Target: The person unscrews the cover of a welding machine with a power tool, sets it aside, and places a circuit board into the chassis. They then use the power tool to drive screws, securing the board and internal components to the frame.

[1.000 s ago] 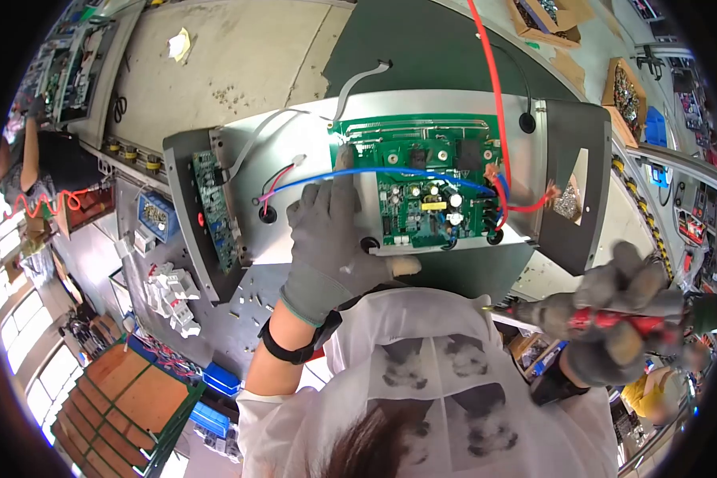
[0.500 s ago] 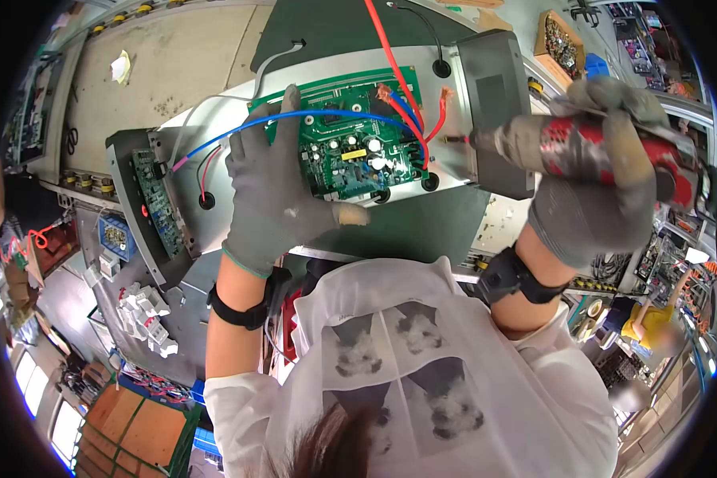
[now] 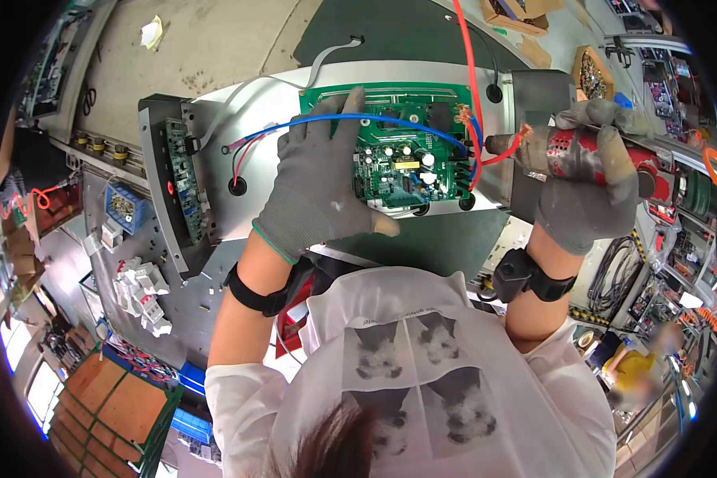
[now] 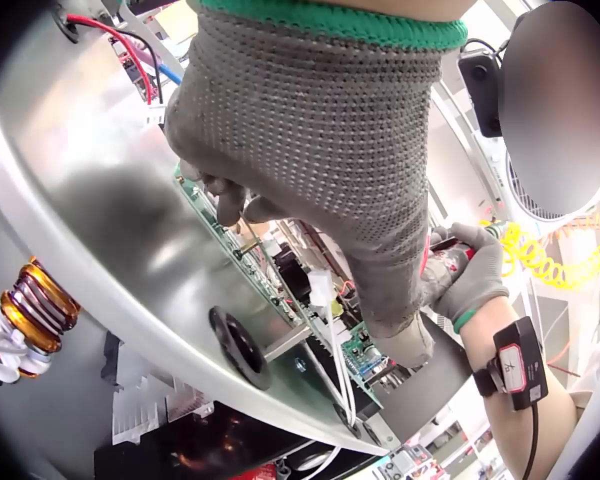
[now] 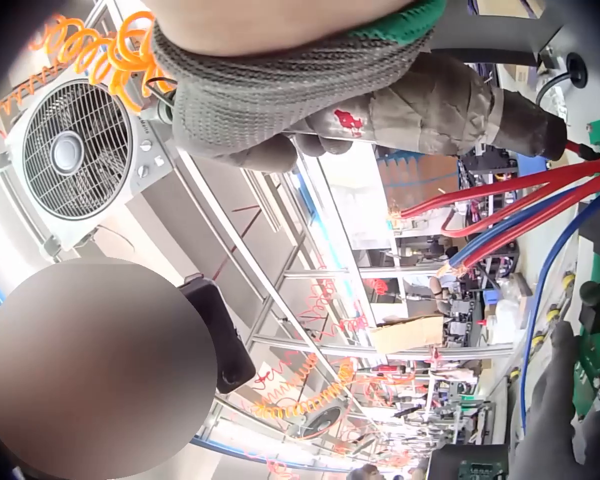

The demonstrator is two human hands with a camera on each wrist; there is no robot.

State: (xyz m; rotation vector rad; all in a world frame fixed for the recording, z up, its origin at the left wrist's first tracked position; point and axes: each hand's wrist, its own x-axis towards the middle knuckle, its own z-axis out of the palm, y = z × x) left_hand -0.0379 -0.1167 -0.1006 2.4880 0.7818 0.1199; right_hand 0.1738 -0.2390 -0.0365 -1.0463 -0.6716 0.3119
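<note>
A green circuit board [image 3: 406,135] lies on a silver metal plate [image 3: 251,191]. My gloved left hand [image 3: 319,183] rests across the board's left part, fingers extended, thumb out over the plate's near edge. My gloved right hand [image 3: 588,209] grips a red and grey power driver [image 3: 570,155], its nose beside the board's right edge. In the right wrist view the driver [image 5: 430,110] points at the board [image 5: 598,350]. A blue wire [image 3: 374,117] arches over the left hand; thick red wires [image 3: 472,88] rise near the driver's nose. The driver's tip contact cannot be made out.
Dark end panels stand at the plate's left [image 3: 163,183] and right [image 3: 538,103]. A grey ribbon cable [image 3: 295,80] crosses the plate's far left. White parts [image 3: 142,295] and a blue bin [image 3: 125,209] lie to the left. A box of small parts [image 3: 591,76] sits at far right.
My right hand has lifted the driver from the lower right, then brought its nose leftward to the board's right edge. My left hand remains at the board's left part. The head view has shifted.
</note>
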